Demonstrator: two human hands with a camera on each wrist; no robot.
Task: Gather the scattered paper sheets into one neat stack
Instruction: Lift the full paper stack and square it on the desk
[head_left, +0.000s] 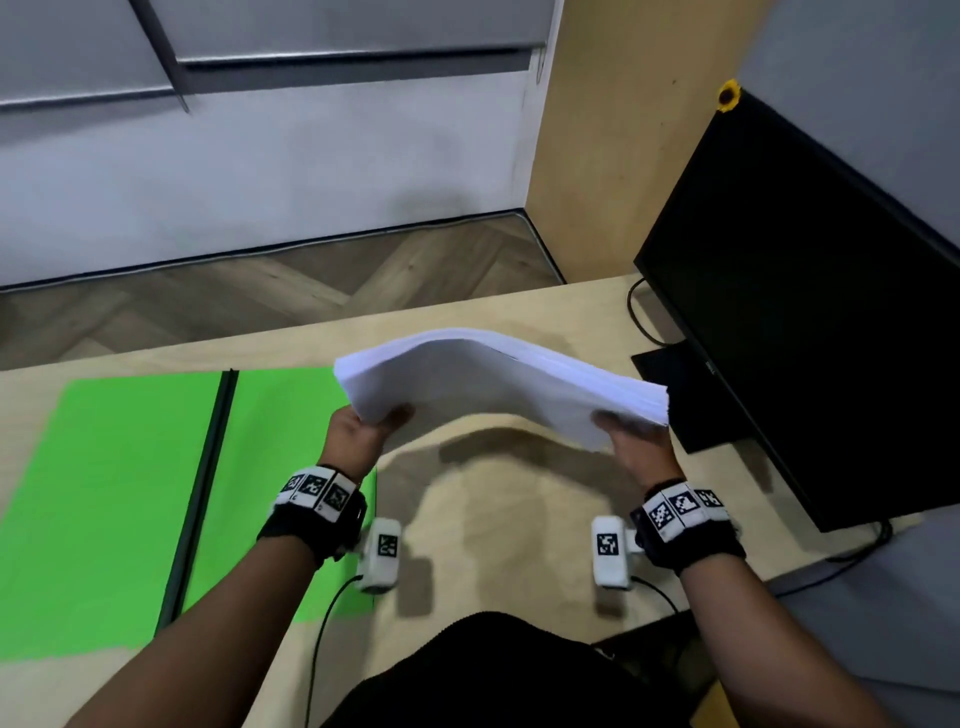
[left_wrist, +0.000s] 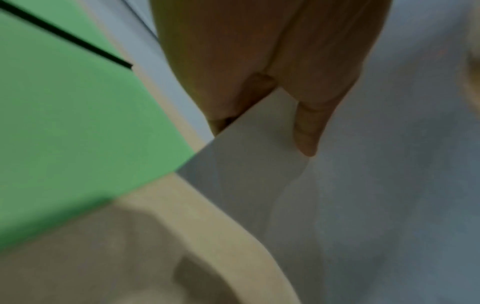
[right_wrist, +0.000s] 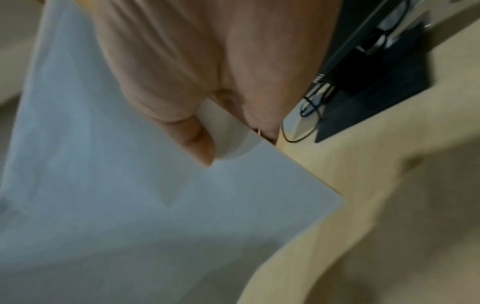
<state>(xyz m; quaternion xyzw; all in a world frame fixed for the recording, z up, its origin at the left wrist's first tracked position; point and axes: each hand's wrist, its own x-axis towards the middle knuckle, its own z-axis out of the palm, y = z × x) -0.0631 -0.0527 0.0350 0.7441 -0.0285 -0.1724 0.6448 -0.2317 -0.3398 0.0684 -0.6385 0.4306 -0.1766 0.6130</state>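
- The stack of white paper sheets (head_left: 498, 384) is hanging in the air above the table (head_left: 519, 499), lifted clear of it and casting a shadow on the wood below; it is sitting at about the centre of the head view, arching upward in the middle and sagging toward both held ends.
- The left hand (head_left: 358, 434) is gripping the stack's end at 9 o'clock, thumb (left_wrist: 306, 131) lying on the top sheet and the other fingers tucked underneath, as the left wrist view is showing.
- The right hand (head_left: 636, 447) is gripping the end at 3 o'clock in the same way, thumb (right_wrist: 197, 142) pressing on the top sheet and fingers curling below the edge.
- The sheet edges are lying fairly even at the left end; at the right end they are looking slightly fanned, though blur is making this hard to judge.
- A green mat (head_left: 119, 499) with a dark strip (head_left: 200, 493) running across it is lying on the table at 9 o'clock of the stack, its near-right corner passing under the left wrist.
- A black monitor (head_left: 810, 312) is standing on the table at 3 o'clock, its base (head_left: 691, 400) just beside the stack's right end, with a black cable (head_left: 636, 317) looping behind it.
- Both wrists are wearing black bands with white marker tags.
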